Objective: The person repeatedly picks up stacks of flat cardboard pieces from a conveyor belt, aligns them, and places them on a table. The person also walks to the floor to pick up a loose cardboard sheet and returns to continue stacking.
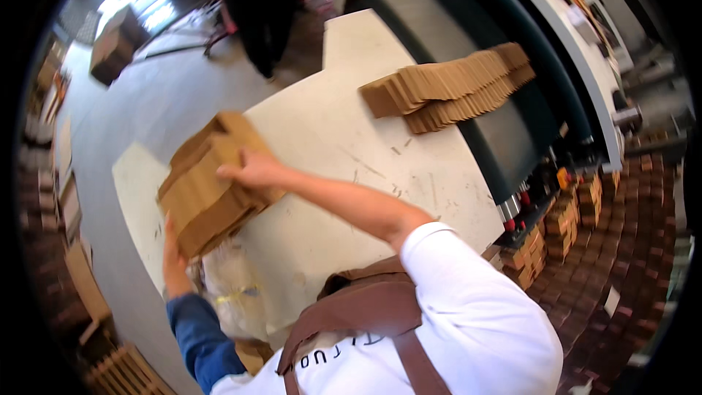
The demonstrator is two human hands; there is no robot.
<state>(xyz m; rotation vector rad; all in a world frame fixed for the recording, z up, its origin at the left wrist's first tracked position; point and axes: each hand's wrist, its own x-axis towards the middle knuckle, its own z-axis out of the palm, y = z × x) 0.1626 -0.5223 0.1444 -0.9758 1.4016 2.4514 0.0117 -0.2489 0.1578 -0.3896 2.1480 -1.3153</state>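
A stack of flat brown cardboard cartons (201, 194) lies tilted at the left end of the white table, between my two hands. My left hand (174, 257) grips its near left edge, with the fingers partly hidden by the cardboard. Across the top right of the stack, my right hand (257, 170) is closed on the cartons, its thumb lying on the upper face. Farther right, a shingled row of the same folded cartons (446, 88) spreads from the conveyor belt onto the table. Neither hand touches that row.
The white table (344, 146) has scuff marks and meets a machine with a dark green belt (504, 161). A person in dark trousers (259, 14) stands beyond it. Bundled cartons (563, 227) sit on the floor at right. A pale plastic sack (232, 278) is below the held stack.
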